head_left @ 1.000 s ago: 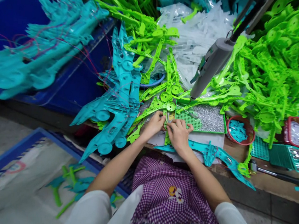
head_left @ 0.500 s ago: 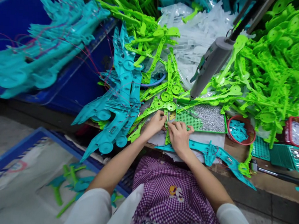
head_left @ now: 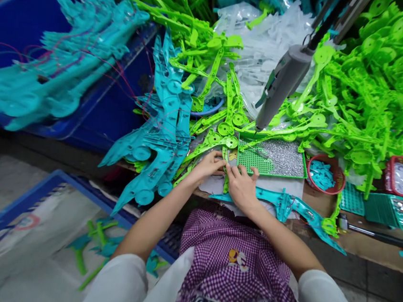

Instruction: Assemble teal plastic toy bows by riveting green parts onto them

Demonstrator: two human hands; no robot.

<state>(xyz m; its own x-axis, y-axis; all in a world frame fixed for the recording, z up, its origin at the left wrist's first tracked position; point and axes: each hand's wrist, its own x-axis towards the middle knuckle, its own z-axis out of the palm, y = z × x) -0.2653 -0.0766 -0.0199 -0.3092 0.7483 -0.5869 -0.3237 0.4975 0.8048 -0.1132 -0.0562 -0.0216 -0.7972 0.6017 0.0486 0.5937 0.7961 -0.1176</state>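
Observation:
Both hands meet over a lime-green plastic part (head_left: 226,185) at the bench's front edge. My left hand (head_left: 209,166) is closed around its left side, fingertips pinched on it. From the other side my right hand (head_left: 241,186) grips the same part with thumb and index, its other fingers half curled. The fingers cover most of the piece. Just beyond lies a green tray (head_left: 254,163) with many small silvery screws (head_left: 283,157). A turquoise plastic shell (head_left: 284,205) rests to the right of my right hand. A grey electric screwdriver (head_left: 284,85) hangs above the tray.
Turquoise shells with thin red wires (head_left: 167,118) are stacked at left, beside a blue bin (head_left: 18,11). Lime-green parts (head_left: 383,93) pile up at right. A red basket (head_left: 325,174), a hammer (head_left: 373,234) and a lower blue crate (head_left: 55,176) are also there.
The hands stay at the same spot on the green part. My left fingers have shifted slightly right, closer to my right fingertips.

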